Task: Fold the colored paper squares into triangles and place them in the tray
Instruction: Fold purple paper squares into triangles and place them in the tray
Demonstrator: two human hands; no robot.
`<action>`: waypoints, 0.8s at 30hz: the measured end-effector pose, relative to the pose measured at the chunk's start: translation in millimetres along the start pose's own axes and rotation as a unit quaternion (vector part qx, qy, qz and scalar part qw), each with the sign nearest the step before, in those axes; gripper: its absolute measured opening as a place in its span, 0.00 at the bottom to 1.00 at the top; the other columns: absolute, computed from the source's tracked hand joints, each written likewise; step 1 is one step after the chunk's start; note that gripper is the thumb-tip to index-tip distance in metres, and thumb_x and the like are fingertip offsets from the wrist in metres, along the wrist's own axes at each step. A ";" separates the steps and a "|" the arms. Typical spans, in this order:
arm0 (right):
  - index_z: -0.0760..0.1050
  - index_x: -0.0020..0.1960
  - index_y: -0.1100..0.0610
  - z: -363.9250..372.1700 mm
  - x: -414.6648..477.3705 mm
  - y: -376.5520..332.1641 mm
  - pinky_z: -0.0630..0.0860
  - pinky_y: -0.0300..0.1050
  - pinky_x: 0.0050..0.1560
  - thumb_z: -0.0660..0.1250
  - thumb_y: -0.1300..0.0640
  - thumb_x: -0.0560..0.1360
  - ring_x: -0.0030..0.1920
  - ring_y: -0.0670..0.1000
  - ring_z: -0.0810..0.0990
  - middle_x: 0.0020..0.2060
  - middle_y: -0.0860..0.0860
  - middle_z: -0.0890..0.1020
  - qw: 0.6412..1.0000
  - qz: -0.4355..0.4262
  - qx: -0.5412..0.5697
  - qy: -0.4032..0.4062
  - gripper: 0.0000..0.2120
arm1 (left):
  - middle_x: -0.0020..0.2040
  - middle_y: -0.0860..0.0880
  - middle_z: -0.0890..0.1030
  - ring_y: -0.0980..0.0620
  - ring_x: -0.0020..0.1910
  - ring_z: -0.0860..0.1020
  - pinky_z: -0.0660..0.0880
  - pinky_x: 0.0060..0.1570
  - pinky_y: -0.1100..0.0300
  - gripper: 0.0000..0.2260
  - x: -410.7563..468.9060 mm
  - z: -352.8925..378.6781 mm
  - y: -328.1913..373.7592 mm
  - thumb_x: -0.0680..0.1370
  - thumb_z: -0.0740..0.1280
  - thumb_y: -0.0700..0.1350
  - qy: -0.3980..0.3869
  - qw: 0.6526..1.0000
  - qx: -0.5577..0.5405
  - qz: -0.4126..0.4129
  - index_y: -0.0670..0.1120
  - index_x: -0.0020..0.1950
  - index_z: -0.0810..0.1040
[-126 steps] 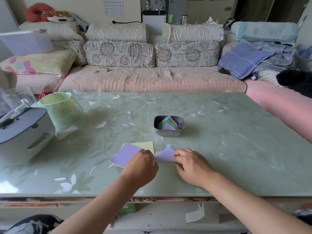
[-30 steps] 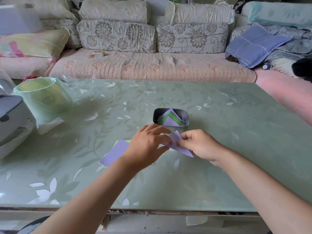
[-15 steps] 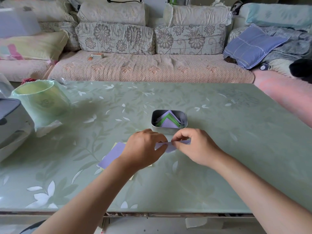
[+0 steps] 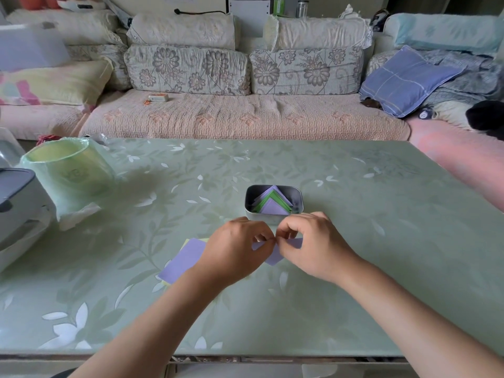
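Left hand [image 4: 236, 248]: fingers curled, pinching purple paper piece [image 4: 274, 257] at its left part.
Right hand [image 4: 311, 248]: pinching same piece from the right; fingertips of both hands meet.
Paper piece: just above table [image 4: 354, 241], near side of tray.
Tray [image 4: 273, 204]: metal, holds purple and green folded triangles [image 4: 272, 204].
Unfolded squares [image 4: 182, 260]: purple over yellow, left of hands.
Bin [image 4: 65, 170]: green-lined, far left.

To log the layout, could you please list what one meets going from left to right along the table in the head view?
grey appliance → green-lined bin → flat purple square → left hand → right hand
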State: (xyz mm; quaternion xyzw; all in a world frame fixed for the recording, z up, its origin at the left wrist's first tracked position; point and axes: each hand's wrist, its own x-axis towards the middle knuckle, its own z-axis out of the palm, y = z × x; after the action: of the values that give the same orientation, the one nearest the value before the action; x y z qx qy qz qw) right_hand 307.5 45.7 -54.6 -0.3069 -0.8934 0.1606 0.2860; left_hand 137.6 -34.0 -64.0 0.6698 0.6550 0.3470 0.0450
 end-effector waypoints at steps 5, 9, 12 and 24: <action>0.73 0.38 0.48 3.0 2.0 3.1 0.71 0.46 0.49 0.62 0.49 0.71 0.34 0.42 0.73 0.33 0.38 0.76 0.998 -0.038 -0.048 -0.012 0.05 | 0.33 0.61 0.75 0.57 0.40 0.76 0.76 0.41 0.53 0.02 1.9 -1.2 -1.1 0.74 0.70 0.48 -0.011 1.000 -0.013 -0.011 0.54 0.43 0.82; 0.71 0.40 0.50 6.0 2.1 9.2 0.70 0.46 0.47 0.61 0.51 0.72 0.34 0.42 0.66 0.34 0.38 0.72 0.995 -0.045 -0.082 -0.016 0.04 | 0.36 0.57 0.78 0.57 0.40 0.76 0.76 0.40 0.53 0.03 3.9 -4.8 -4.0 0.74 0.68 0.50 -0.023 1.000 -0.010 -0.013 0.54 0.42 0.82; 0.68 0.41 0.48 3.4 2.4 12.9 0.70 0.46 0.48 0.58 0.51 0.72 0.33 0.45 0.69 0.34 0.39 0.72 0.996 -0.026 -0.083 -0.034 0.03 | 0.36 0.57 0.78 0.58 0.40 0.75 0.76 0.40 0.54 0.05 5.9 -10.8 -8.0 0.73 0.65 0.51 -0.032 0.999 0.010 -0.012 0.55 0.41 0.80; 0.64 0.40 0.46 -0.2 2.9 29.9 0.72 0.49 0.49 0.53 0.47 0.69 0.31 0.46 0.68 0.33 0.43 0.73 0.994 0.026 -0.105 -0.021 0.04 | 0.36 0.56 0.78 0.56 0.40 0.75 0.77 0.38 0.53 0.03 9.8 -28.8 -26.9 0.75 0.67 0.47 0.003 0.997 0.082 0.001 0.54 0.42 0.79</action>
State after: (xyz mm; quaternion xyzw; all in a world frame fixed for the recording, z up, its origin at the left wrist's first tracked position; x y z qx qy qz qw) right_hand 319.4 70.3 -67.1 -0.3555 -0.9028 0.0795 0.2287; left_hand 98.8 -32.7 -52.1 0.6706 0.6808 0.2943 -0.0122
